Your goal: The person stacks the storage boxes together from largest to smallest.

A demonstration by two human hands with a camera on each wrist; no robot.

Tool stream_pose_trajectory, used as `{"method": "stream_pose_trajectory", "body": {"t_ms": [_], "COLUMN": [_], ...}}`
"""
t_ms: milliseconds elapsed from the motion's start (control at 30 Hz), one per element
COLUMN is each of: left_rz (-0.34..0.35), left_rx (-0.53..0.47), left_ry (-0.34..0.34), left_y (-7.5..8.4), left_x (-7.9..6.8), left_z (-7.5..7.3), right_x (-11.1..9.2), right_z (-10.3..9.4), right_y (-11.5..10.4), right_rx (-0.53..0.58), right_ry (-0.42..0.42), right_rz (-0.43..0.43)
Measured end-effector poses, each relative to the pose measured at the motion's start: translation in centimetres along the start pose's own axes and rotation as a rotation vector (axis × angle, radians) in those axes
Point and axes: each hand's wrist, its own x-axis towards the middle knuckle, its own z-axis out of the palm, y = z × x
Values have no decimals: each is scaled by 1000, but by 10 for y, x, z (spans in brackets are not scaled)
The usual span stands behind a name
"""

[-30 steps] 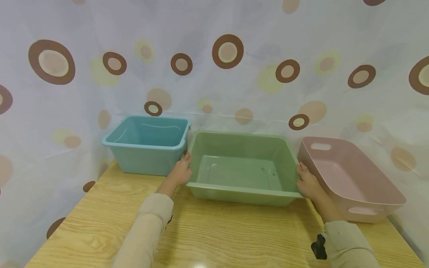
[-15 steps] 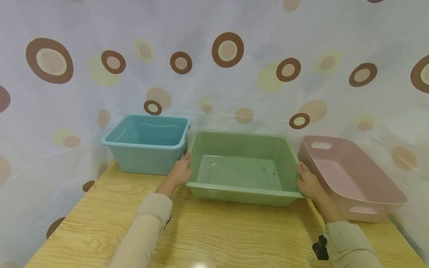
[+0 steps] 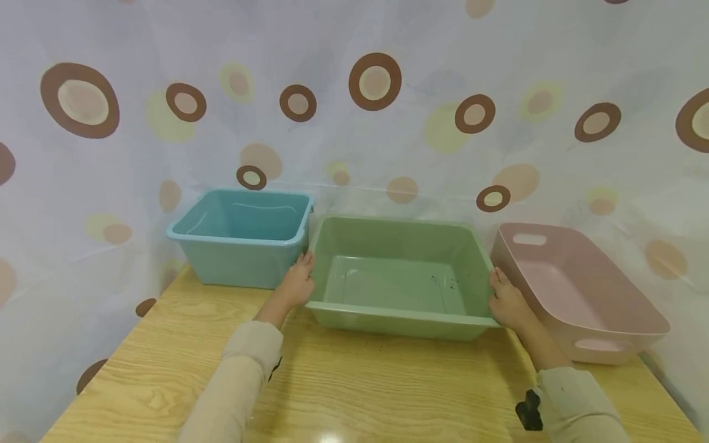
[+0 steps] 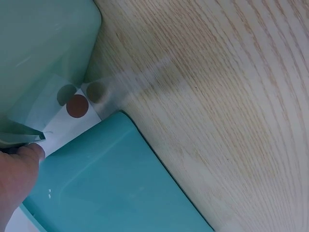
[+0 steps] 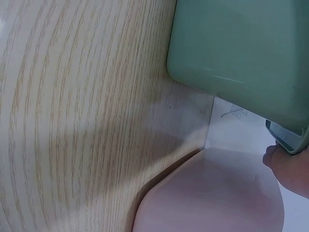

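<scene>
A wide green plastic basin (image 3: pixel 396 319) stands at the middle of the table, between a blue tub and a pink basket. Its inside holds nothing, apart from some small dark marks on the floor. My left hand (image 3: pixel 297 283) grips the rim at its left end, close beside the blue tub (image 3: pixel 238 261). At the opposite end my right hand (image 3: pixel 506 300) holds the rim, next to the pink basket (image 3: pixel 581 295). In the right wrist view, fingers (image 5: pixel 285 166) curl under the basin's lip. The left wrist view shows only part of the left hand (image 4: pixel 19 174), at the lip.
Everything stands on a wooden table (image 3: pixel 354 387), whose bare front part lies between the forearms. Behind it hangs a pale curtain (image 3: pixel 332 141) with brown and yellow circles. The blue tub and pink basket flank the basin closely. A small black device (image 3: pixel 528 411) is at the right cuff.
The head view has shifted very slightly. Both hands keep their hold on the basin, and the containers stay where they were.
</scene>
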Motion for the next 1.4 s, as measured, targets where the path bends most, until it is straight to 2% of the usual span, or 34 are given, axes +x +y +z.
{"method": "stream_pose_trajectory", "body": {"t_ms": [333, 867, 1133, 1400], "left_rz": [-14, -12, -26, -23], "left_rx": [-3, -29, -41, -44], "left_ry": [-4, 6, 6, 27], "left_y": [-2, -1, 1, 0], "left_x": [-3, -2, -2, -3], "left_z": [7, 3, 0, -1], "right_x": [-4, -1, 1, 3], "right_z": [5, 3, 5, 4], "right_y": [7, 4, 4, 2], "right_rx": [12, -33, -36, -14], "right_ry": [-4, 10, 27, 7], "right_rz": [22, 27, 13, 29]}}
